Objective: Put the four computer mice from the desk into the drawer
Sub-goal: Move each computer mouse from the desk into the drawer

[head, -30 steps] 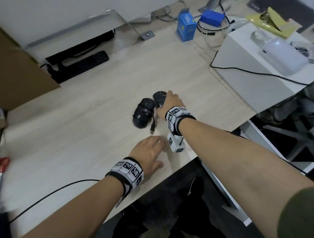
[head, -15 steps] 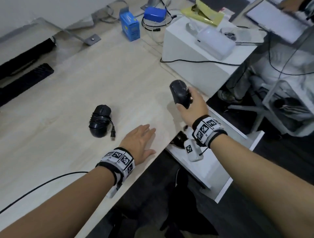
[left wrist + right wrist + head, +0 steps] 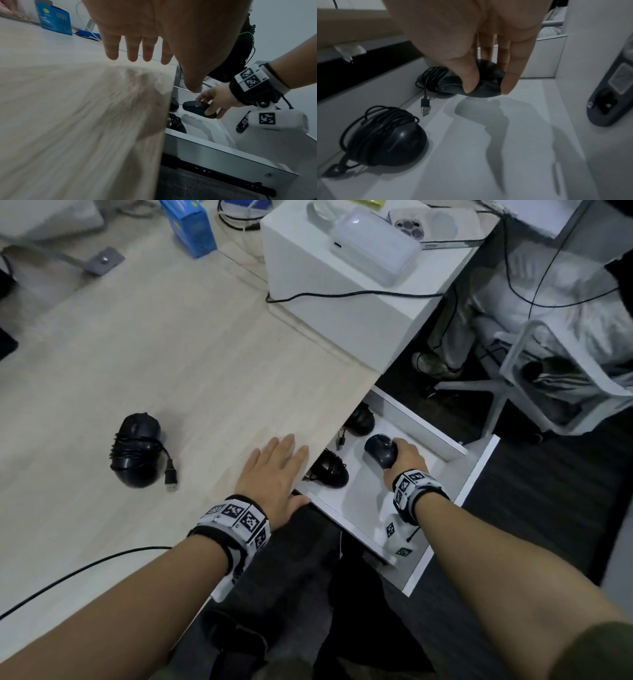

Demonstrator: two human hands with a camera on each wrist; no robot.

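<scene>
Right hand (image 3: 407, 462) grips mouse (image 3: 481, 86) above drawer (image 3: 455, 494) floor.

head cam looks down over desk (image 3: 205, 364); wrist cams close, low; all share drawer (image 3: 455, 491).

Four black mice (image 3: 137, 451) (three inside the drawer (image 3: 455, 498)), two hands (image 3: 274, 470).
</scene>
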